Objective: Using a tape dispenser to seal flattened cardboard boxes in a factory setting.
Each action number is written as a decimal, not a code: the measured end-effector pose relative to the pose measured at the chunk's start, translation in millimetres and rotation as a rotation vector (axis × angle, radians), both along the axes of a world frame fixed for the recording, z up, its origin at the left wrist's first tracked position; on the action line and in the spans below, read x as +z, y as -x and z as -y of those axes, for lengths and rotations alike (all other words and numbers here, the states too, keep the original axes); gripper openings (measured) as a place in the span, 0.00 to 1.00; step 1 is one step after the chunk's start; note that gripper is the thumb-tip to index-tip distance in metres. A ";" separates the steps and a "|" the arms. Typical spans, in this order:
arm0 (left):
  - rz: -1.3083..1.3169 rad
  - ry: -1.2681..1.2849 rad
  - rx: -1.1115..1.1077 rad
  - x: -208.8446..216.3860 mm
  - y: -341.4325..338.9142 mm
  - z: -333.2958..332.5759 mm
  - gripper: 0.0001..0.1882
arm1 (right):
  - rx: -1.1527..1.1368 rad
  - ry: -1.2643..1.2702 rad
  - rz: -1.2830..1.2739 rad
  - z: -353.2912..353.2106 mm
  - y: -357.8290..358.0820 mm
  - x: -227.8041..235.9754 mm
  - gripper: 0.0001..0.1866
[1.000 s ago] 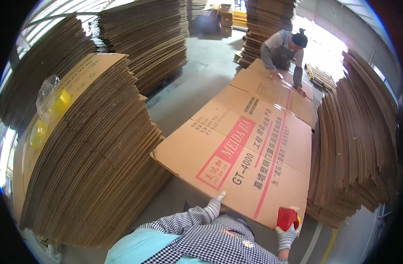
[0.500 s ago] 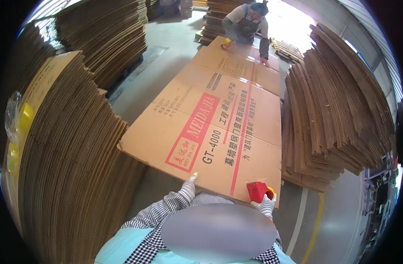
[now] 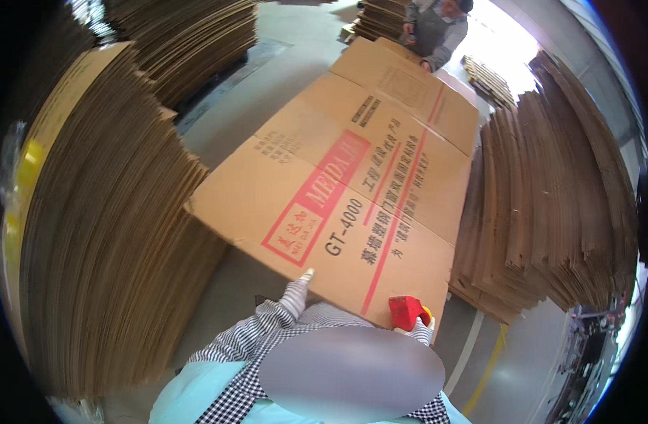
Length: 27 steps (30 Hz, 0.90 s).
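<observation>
A large flat sheet of brown cardboard (image 3: 320, 233), printed in red and black, stretches away from my body. My left hand (image 3: 295, 293), in a striped glove, grips its near edge with the thumb on top; the fingers underneath are hidden. At the near right corner my right hand (image 3: 421, 331), also gloved, is closed on a red tape dispenser (image 3: 406, 312) with a yellow part on its right side. The dispenser lies over the sheet's surface, and that hand is partly hidden by the blurred patch below. Another person (image 3: 437, 35) stands at the far end with a hand on the sheet.
Tall stacks of flat cardboard rise on the left (image 3: 119, 233) and right (image 3: 543, 198), close beside the sheet. Another stack (image 3: 186, 49) stands farther back left. A wooden pallet (image 3: 490, 81) lies at the far right. Yellow floor line (image 3: 488, 374) runs at the lower right.
The sheet's far end has swung right and up in the picture, along with the other person. That person's hand with the yellow item no longer rests on the sheet. My grips stay the same.
</observation>
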State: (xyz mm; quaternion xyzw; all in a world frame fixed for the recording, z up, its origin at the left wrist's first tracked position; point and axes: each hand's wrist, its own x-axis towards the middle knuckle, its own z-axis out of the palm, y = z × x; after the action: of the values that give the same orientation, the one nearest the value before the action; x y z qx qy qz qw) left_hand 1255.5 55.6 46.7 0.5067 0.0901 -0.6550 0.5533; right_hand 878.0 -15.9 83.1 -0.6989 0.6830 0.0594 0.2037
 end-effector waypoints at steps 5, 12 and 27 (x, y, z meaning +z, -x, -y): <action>0.019 0.023 0.129 -18.6 6.0 7.6 0.30 | 0.088 -0.034 0.104 -7.2 -6.4 8.9 0.44; -0.159 0.080 0.207 -154.7 12.1 20.8 0.29 | 0.104 0.227 0.228 -17.0 3.8 11.3 0.43; 0.100 0.196 0.340 -283.5 -3.5 -4.0 0.27 | -0.443 0.246 0.650 -63.6 124.1 -57.2 0.61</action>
State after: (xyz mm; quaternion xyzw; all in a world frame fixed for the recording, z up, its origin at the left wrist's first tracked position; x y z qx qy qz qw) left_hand 1258.9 59.6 -236.8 0.4599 0.0828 -0.5317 0.7064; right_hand 753.8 47.7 25.9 -0.5366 0.7189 -0.2917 0.3319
